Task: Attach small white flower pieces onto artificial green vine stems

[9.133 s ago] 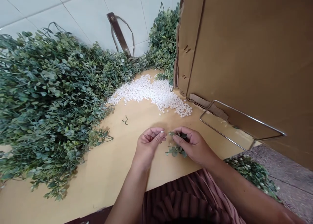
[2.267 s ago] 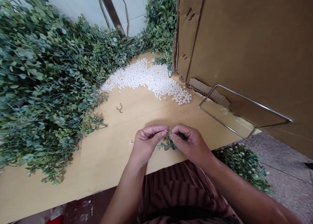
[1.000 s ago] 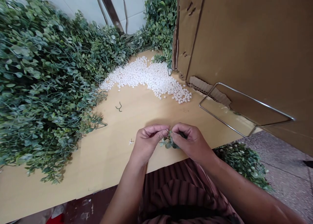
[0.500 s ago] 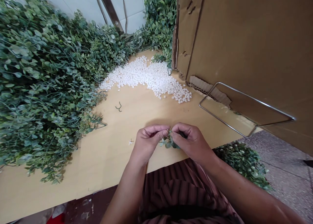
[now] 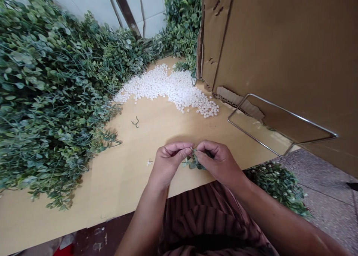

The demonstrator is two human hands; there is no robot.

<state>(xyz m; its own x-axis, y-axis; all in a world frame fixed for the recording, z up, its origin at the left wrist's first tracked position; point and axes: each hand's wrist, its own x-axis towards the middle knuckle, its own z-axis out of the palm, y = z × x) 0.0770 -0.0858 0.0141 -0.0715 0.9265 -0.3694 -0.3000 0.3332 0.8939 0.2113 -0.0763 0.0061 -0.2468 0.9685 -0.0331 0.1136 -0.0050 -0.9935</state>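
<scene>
We see the right hand (image 5: 218, 159) curled closed, thumb against finger, gripping a leafy green sprig (image 5: 194, 163) that pokes out between both hands; the left hand (image 5: 167, 161) bends to meet it, thumb and finger drawn together at the sprig's tip, though we cannot tell what, if anything, they pinch; just left of the left hand we find a small white piece (image 5: 149, 162); beyond both hands lie many white beads (image 5: 167, 86); well left of the left hand spreads a heap of foliage (image 5: 56, 92).
</scene>
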